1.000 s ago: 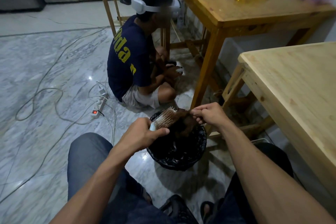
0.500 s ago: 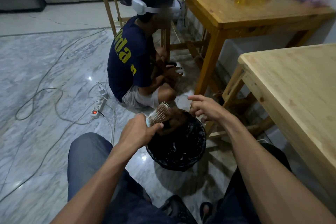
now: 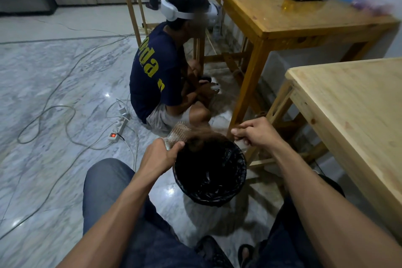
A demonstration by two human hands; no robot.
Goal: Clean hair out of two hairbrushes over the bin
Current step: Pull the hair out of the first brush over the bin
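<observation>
Head cam: my left hand (image 3: 161, 156) grips the hairbrush (image 3: 177, 136) w/ curled fingers, just above the bin (image 3: 210, 173) rim's far-left edge. My right hand (image 3: 256, 131) pinches a brown hair clump (image 3: 206, 136) stretched from the bristles, over the bin's far rim.

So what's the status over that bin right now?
Left hand grips the bristled hairbrush. Right hand pinches a brown hair clump, stretched from the bristles above the round black-lined bin. Nothing in the way.

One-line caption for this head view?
Left hand grips a bristled hairbrush while right hand pinches brown hair over the black-lined bin.
</observation>
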